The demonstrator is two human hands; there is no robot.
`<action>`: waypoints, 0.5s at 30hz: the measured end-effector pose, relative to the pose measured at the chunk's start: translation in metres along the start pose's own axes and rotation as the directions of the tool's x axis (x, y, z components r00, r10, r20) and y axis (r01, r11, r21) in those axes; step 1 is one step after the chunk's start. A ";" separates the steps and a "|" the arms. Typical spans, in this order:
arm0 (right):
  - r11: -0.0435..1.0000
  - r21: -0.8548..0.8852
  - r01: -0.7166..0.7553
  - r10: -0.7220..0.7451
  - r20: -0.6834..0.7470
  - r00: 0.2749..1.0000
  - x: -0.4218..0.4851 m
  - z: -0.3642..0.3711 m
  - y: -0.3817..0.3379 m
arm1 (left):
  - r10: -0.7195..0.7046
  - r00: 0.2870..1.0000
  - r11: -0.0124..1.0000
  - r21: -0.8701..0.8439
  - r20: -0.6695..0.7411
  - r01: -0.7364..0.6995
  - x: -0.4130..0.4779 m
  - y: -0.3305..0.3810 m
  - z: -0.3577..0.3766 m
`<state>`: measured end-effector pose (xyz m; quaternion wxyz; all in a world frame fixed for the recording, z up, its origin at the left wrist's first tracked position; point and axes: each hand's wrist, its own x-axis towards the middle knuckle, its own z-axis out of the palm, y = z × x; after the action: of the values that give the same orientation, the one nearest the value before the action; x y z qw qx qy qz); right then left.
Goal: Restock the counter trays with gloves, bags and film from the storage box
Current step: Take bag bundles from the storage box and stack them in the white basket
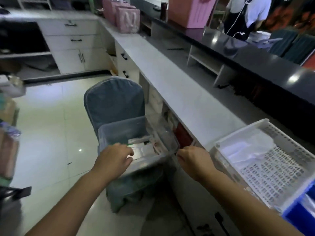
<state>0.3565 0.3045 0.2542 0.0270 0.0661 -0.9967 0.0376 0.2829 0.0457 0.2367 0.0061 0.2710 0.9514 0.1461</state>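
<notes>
Left hand (114,158): reaches in over the near rim of the storage box (122,132), fingers bent down onto the flat packets (144,149) inside. Whether it pinches one cannot be told; the view is blurred.

Right hand (194,160): fingers curled, thumb on top, gripping the rim at the box's near right corner.

Box position: clear-walled, at 12 o'clock from the left hand and 10 o'clock from the right, seated on a chair (114,101) with a grey-blue cover.

Tray (238,132): white, perforated, at 2 o'clock from the right hand, on the counter (170,74) edge, apart from the box. Clear bags (252,147) lie in its far half.

Beyond, at 12 o'clock along the counter: pink bags (127,19). At 1 o'clock on the dark upper ledge: a pink bin (189,11), with a person (245,14) behind it.
</notes>
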 end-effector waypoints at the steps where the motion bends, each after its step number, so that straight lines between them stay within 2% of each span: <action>1: 1.000 0.018 0.004 -0.004 0.022 1.000 0.009 0.006 -0.008 | -0.040 0.999 0.999 -0.003 -0.007 0.040 -0.003 -0.016 -0.003; 4: 0.999 0.039 0.025 -0.029 0.086 0.996 0.037 0.021 -0.025 | -0.133 0.991 0.991 -0.035 -0.032 0.132 -0.005 -0.054 -0.011; 7: 0.999 0.039 0.031 -0.034 0.091 0.995 0.068 0.040 -0.030 | -0.206 0.978 0.978 -0.053 -0.044 0.204 -0.004 -0.080 -0.009; 13: 1.000 -0.014 -0.025 0.027 0.160 0.987 0.150 0.097 -0.017 | -0.359 0.933 0.930 -0.080 0.023 0.360 0.015 -0.125 0.012; 15: 0.998 0.026 -0.052 0.046 0.182 0.982 0.180 0.123 -0.004 | -0.404 0.914 0.912 -0.065 0.037 0.406 0.027 -0.138 0.019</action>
<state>0.1726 0.2679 0.1425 -0.0660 0.0450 -0.9957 0.0472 0.1907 -0.0471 0.1810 0.0570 0.0692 0.9809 0.1724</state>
